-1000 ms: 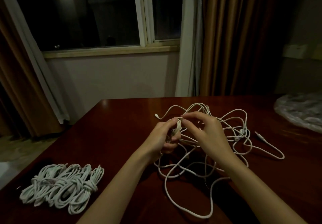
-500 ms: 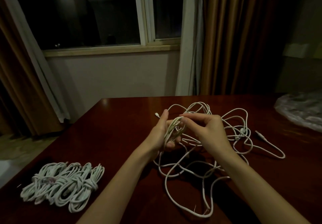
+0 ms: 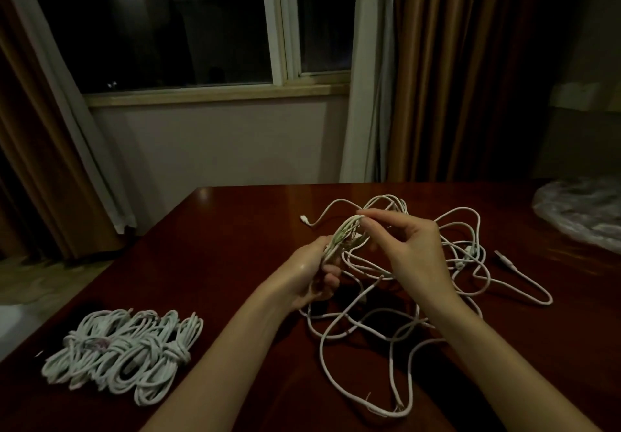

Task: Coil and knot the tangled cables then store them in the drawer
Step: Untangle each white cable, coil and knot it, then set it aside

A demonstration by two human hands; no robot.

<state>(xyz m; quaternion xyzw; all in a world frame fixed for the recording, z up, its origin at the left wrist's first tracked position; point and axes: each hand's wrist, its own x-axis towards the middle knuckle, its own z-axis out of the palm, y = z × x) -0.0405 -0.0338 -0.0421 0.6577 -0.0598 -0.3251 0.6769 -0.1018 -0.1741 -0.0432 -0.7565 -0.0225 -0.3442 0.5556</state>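
You're mid-coil on a white cable, both hands up over the bench (image 3: 215, 263).
Near left: knotted bundles (image 3: 124, 354) lie on bench, well apart from yr hands. Near centre: loose tangle (image 3: 396, 324) sprawls under & right of yr arms, one plug end (image 3: 503, 259) at right. Yr left hand (image 3: 311, 275) grips the half-made coil (image 3: 342, 240), fingers curled round it; right hand (image 3: 408, 246) pinches the coil's top loop w/ thumb & forefinger. Far right: clear plastic bag (image 3: 578, 216) on bench. Beyond: window (image 3: 174, 24), curtains (image 3: 447, 68).
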